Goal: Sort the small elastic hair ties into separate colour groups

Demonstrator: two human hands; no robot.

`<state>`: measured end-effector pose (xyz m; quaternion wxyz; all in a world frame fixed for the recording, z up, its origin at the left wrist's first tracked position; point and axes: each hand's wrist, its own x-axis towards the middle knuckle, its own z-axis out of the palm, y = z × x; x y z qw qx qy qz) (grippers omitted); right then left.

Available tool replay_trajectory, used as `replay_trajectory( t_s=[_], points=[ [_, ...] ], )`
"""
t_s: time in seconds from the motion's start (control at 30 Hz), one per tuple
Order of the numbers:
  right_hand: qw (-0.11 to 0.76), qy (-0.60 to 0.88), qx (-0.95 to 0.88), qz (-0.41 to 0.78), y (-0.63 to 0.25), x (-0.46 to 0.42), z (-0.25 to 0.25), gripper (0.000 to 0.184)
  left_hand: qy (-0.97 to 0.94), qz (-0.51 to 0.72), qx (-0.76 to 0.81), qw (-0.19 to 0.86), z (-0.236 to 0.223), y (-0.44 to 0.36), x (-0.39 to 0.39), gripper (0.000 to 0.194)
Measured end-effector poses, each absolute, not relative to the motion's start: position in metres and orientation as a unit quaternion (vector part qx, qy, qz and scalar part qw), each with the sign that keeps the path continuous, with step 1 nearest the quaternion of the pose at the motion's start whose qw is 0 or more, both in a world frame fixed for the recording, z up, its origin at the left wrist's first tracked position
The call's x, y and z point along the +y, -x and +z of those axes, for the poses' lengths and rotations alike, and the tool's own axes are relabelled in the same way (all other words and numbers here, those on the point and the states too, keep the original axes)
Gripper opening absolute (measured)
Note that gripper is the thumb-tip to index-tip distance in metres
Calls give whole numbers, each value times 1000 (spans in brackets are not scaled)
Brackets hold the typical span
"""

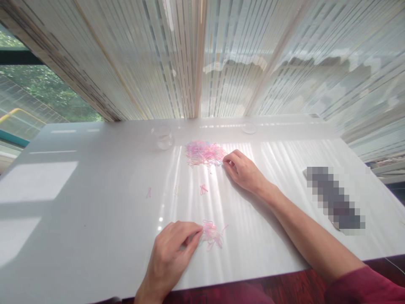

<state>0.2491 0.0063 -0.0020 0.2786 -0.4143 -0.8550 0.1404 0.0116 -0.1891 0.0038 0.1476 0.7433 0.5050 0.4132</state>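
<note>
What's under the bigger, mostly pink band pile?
White tabletop shows around the bigger band pile. Whatever lies directly beneath its dense middle is covered by the bands. The right hand hides a little at the pile's right edge.

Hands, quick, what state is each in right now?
Left hand: pinched closed at the small pile of loops; can't tell if holding anything.
Right hand: pinched closed at the large pile; can't tell either.

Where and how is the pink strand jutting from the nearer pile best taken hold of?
Probably pinch the strand by its outer end, coming from the right: that end juts clear of the pile, while its inner end meets the pile.
</note>
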Motion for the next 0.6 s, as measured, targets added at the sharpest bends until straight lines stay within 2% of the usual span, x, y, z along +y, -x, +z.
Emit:
replay_trajectory(
  t_s=[0.23, 0.6],
  points=[
    [252, 415, -858, 168, -255, 8, 2, 14, -741, 411, 506, 160, 3, -11, -189, 12],
    [260, 421, -848, 189, -255, 12, 3, 8, -740, 409, 509, 164, 0, -11, -189, 13]
  ],
)
